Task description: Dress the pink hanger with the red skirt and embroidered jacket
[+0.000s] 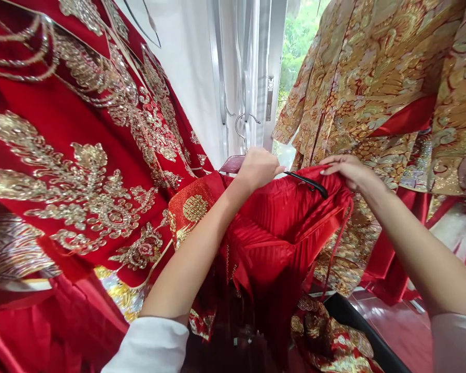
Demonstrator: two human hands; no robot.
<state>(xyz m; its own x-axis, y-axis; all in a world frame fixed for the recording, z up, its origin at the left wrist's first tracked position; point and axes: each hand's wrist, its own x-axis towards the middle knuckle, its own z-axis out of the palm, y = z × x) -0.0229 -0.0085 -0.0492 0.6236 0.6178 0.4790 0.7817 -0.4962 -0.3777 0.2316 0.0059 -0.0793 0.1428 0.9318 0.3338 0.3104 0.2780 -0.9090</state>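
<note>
My left hand (pixel 258 168) is closed around the black hanger (pixel 306 182) just below its metal hook (pixel 241 127). From the hanger hangs a red pleated satin garment (pixel 272 212), its top opening facing me. At the garment's upper right edge, my right hand (pixel 345 171) pinches the fabric near the hanger's right tip. A thin red cord dangles below that hand. Close to my left forearm is a red piece with gold embroidery (pixel 194 207); whether it shares the hanger, I cannot tell.
Red garments with silver-gold beading (pixel 101 176) hang on the left. Gold brocade jackets (pixel 373 88) hang on the right, beside a window (pixel 301 52). Below lies a bunched red-gold brocade cloth (pixel 334 336) by a black edge (pixel 373 336). White curtain (pixel 186 67) is behind.
</note>
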